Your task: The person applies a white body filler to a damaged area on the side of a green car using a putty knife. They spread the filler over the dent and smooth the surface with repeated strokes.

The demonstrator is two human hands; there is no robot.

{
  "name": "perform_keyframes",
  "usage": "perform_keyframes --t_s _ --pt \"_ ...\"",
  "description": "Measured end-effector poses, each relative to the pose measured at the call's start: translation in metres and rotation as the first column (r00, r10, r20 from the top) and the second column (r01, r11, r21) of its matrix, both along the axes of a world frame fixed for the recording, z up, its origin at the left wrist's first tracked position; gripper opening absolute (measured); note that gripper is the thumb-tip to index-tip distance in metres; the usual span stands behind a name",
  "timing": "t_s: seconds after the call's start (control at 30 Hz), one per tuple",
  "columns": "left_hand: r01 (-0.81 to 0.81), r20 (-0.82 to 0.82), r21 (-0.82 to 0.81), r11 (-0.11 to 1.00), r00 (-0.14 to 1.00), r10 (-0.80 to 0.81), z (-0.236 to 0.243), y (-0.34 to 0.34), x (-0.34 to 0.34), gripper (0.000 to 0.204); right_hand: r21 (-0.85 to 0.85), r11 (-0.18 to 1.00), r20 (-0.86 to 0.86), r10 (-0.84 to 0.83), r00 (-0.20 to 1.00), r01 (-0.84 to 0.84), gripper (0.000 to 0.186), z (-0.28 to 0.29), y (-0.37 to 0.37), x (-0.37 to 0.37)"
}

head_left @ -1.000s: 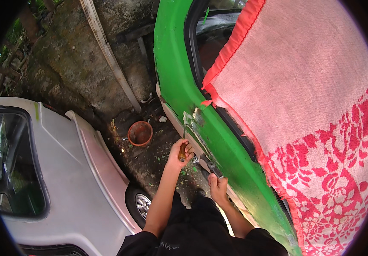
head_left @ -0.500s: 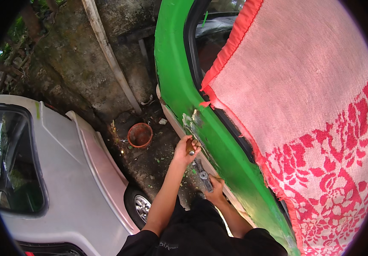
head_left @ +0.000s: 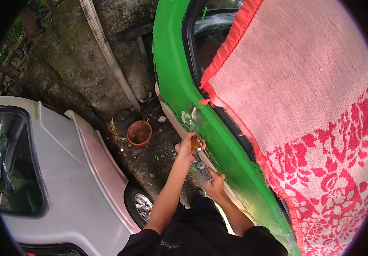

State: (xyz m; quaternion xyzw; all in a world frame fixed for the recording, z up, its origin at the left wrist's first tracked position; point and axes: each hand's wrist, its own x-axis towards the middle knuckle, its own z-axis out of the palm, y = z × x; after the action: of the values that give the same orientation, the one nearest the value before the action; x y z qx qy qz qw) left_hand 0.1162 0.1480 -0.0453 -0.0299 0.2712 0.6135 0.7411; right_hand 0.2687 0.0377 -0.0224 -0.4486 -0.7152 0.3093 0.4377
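Observation:
My left hand (head_left: 187,146) grips an amber-handled tool (head_left: 195,142), probably a screwdriver, against the green car body (head_left: 171,59), just below a patch of chipped, flaking paint and filler (head_left: 192,117). The tool's blade is hidden. My right hand (head_left: 215,182) is closed on a grey metal hand tool (head_left: 203,166), whose head is at or very near the butt of the amber handle; I cannot tell whether they touch. A pale strip (head_left: 167,111) runs along the lower edge of the green body.
A pink floral blanket (head_left: 295,72) drapes over the green car's window. A silver car (head_left: 68,170) with a wheel (head_left: 141,205) stands left. A terracotta pot (head_left: 139,132) sits on the littered ground. A wooden post (head_left: 111,55) leans by the stained wall (head_left: 68,59).
My left hand has moved right along the green panel with the amber tool. The grey tool in my right hand has shifted left and now points up toward the amber handle.

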Motion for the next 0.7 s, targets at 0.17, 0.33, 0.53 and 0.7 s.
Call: perform_keyframes --t_s 0.17,0.33,0.53,0.7 --pt "0.038 -0.019 0.009 0.999 0.999 -0.037 0.0 -0.001 0.0 0.016 -0.035 0.999 -0.006 -0.033 0.999 0.033 0.013 -0.003 0.002 0.001" --pt "0.021 0.047 -0.003 1.0 0.999 -0.021 0.001 0.0 0.002 0.017 -0.013 0.998 -0.143 -0.061 0.988 0.06 0.012 -0.015 -0.005 0.0" --pt "0.015 0.016 -0.069 0.998 1.0 -0.014 0.005 0.002 0.004 0.015 -0.018 0.999 -0.184 -0.029 0.982 0.026 0.017 -0.02 -0.006 0.003" --pt "0.029 -0.088 -0.063 0.998 0.996 -0.035 0.01 -0.001 0.005 0.014 0.0 0.997 -0.048 -0.077 0.996 0.077 0.011 -0.021 -0.003 0.003"
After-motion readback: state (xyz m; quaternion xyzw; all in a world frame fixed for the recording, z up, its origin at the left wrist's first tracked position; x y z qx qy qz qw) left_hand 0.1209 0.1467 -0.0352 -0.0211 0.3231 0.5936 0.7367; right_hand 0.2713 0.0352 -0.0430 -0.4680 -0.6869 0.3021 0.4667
